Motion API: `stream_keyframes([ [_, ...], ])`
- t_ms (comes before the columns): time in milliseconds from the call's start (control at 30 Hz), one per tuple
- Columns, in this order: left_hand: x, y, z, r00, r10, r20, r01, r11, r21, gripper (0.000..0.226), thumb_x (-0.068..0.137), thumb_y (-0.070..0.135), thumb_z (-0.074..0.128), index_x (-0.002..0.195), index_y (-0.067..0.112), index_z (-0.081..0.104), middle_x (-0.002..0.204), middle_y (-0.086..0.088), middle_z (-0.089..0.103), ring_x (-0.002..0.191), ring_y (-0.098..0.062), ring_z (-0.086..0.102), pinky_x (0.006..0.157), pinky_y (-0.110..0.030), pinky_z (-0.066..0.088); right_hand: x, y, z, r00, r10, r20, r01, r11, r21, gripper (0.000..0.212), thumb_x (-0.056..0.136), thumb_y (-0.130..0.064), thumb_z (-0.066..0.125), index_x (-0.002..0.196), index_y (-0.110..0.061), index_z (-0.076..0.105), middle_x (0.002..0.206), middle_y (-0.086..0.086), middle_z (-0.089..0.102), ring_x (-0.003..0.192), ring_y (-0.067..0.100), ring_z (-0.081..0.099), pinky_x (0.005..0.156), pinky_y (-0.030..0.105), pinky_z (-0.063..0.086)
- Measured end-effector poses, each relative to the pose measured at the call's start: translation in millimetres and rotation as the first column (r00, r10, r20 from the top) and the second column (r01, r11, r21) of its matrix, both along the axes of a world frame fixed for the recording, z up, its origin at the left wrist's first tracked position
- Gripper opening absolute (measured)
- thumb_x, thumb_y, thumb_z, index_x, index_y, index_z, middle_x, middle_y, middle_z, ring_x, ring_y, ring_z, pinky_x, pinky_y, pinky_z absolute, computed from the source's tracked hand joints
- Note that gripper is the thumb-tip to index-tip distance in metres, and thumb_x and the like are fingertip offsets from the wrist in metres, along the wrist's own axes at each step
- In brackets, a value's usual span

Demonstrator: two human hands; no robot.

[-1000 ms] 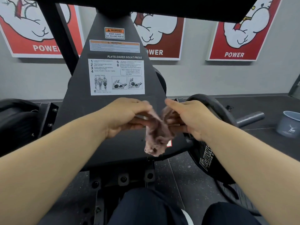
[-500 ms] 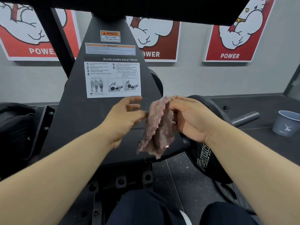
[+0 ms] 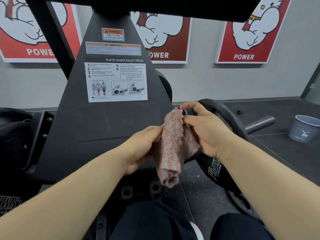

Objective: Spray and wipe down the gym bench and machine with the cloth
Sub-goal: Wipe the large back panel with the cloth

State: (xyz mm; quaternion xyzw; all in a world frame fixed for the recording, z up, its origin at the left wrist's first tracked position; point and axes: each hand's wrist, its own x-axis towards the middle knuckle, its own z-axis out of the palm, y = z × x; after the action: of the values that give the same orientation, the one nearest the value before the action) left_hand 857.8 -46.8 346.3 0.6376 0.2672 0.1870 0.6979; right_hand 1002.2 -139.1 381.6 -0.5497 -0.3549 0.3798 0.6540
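A fuzzy pink and white cloth hangs folded between my two hands, in front of the dark footplate of the squat press machine. My right hand pinches the cloth's upper edge between thumb and fingers. My left hand grips the cloth's left side lower down, its fingers hidden behind the fabric. The machine's plate carries a white instruction sticker and orange warning labels. No spray bottle is in view.
A black weight plate sits on the machine's right side, with a steel sleeve bar beyond it. A grey bucket stands on the dark floor at far right. Red posters hang on the grey wall. My knees show at the bottom.
My left hand, open and apart from the cloth half a second ago, has closed on its left side. The cloth now hangs lower, folded lengthwise between both hands.
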Motion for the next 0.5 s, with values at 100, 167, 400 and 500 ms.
stream_keyframes([
  [100, -3, 5, 0, 0.999, 0.032, -0.039, -0.023, 0.977, 0.212, 0.049, 0.075, 0.064, 0.068, 0.088, 0.018, 0.075, 0.093, 0.004, 0.075, 0.091, -0.012, 0.062, 0.089, -0.029, 0.04, 5, -1, -1, 0.996, -0.075, -0.039, 0.076, 0.997, 0.011, 0.026, 0.097, -0.001, 0.054, 0.083, -0.022, 0.059, 0.066, 0.002, 0.067, 0.056, 0.017, 0.06, 0.055, 0.031, 0.047],
  [167, -6, 11, 4, 0.99, 0.138, 0.007, -0.132, 0.93, 0.344, 0.038, 0.088, 0.05, 0.06, 0.064, 0.019, 0.059, 0.065, 0.003, 0.062, 0.066, -0.014, 0.05, 0.071, -0.032, 0.036, 8, 1, -4, 0.987, -0.157, -0.021, 0.157, 0.987, -0.04, 0.024, 0.097, -0.006, 0.058, 0.077, -0.021, 0.055, 0.059, -0.003, 0.061, 0.05, 0.012, 0.054, 0.05, 0.027, 0.042],
  [400, -4, 19, 49, 0.932, 0.254, -0.258, 0.031, 0.654, 0.756, 0.042, 0.095, 0.05, 0.052, 0.079, 0.012, 0.06, 0.072, 0.001, 0.06, 0.067, -0.016, 0.052, 0.063, -0.03, 0.037, -7, -6, -25, 0.977, 0.134, -0.169, -0.164, 0.97, -0.179, 0.036, 0.078, -0.032, 0.076, 0.105, -0.011, 0.062, 0.081, 0.004, 0.068, 0.061, 0.014, 0.063, 0.059, 0.03, 0.053],
  [500, -5, 23, 62, 0.895, 0.196, -0.401, 0.168, 0.685, 0.709, 0.034, 0.082, 0.052, 0.07, 0.083, 0.017, 0.069, 0.082, 0.001, 0.071, 0.074, -0.012, 0.062, 0.066, -0.027, 0.044, -6, -3, -32, 0.993, 0.083, -0.078, -0.098, 0.969, -0.225, 0.039, 0.077, 0.0, 0.077, 0.114, -0.005, 0.065, 0.099, 0.013, 0.075, 0.085, 0.025, 0.072, 0.074, 0.039, 0.061],
])
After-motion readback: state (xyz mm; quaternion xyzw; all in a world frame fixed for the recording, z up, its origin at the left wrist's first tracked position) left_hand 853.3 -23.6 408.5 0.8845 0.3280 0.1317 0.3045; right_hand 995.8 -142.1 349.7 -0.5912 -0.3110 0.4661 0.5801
